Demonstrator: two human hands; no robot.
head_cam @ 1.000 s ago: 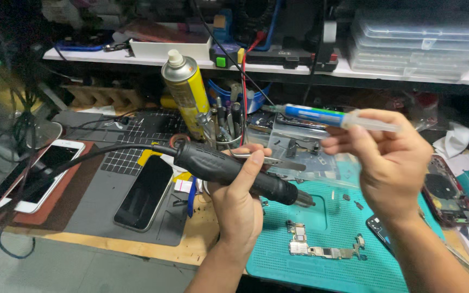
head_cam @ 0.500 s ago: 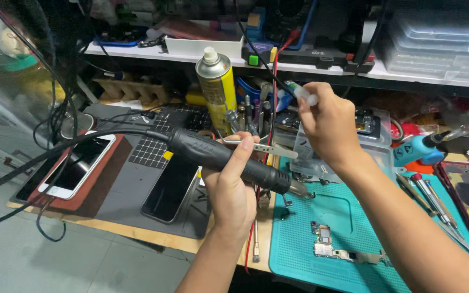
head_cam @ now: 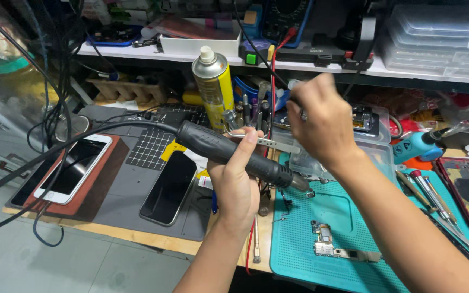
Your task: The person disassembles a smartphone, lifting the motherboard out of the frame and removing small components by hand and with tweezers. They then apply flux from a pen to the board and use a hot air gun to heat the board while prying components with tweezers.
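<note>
A black hot-air handpiece [head_cam: 229, 151] is clamped in the left hand [head_cam: 235, 182], its nozzle kept angled down over the teal mat [head_cam: 299, 239], above the small circuit board [head_cam: 329, 247]. Tweezers [head_cam: 270, 143] are pinched alongside by the same grip. The right hand [head_cam: 321, 122] is raised near the tool holder [head_cam: 251, 111], fingers curled together; whether anything is gripped cannot be told.

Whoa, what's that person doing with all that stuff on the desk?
Someone is working at a crowded repair bench. The left hand grips a black hot-air tool with a thick cable, its metal tip pointing over the teal mat. A small circuit board lies on that mat. The right hand is raised toward the tool holder behind, beside a yellow spray can. Two phones lie off to the left.
</note>
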